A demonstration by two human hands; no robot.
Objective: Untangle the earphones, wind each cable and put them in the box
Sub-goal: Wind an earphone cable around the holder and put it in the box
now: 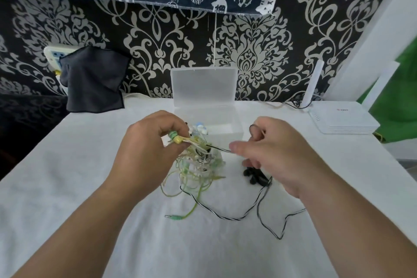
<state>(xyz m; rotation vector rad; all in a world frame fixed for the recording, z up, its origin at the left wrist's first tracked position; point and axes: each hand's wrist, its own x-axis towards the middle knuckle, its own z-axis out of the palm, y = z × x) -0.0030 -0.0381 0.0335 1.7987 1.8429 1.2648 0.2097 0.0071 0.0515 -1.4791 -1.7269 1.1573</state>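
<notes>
We see both hands over a white-covered worktop [90, 187], working on a tangle [198, 165] of earphones just in front of the box [237, 136].

Left hand [146, 142]: grip pinched shut on a green and yellow earbud pair [175, 138] and the pale strands coming off it, holding the top of the tangle up. The green, yellow and white loops hang below the fingers, and the lowest ones reach the worktop. A blue-and-white earbud pair [200, 129] sticks out of the top of the tangle, beside the left fingers.

Right hand [277, 153]: grip pinching a black cable [220, 148] between thumb and forefinger. The cable runs taut from the tangle to the thumb tip. A small black loop shows above the right forefinger; we cannot tell if it wraps the finger.

Black earbuds [253, 175] lie on the worktop under the right hand. A black-and-white twisted cable [228, 218] trails from the tangle towards us, curving right and passing under the right forearm. A green plug [177, 217] lies flat near the front of the tangle, on its yellow-green lead.

The box is clear plastic and open, with its lid [204, 86] standing upright against the patterned wall.

Other items:
- A dark cloth [94, 79] hangs at back left, partly over a wall socket [54, 54].
- A white router [343, 122] sits on the worktop at back right, with its antenna up.
- A green fabric [397, 101] is at the far right edge.
</notes>
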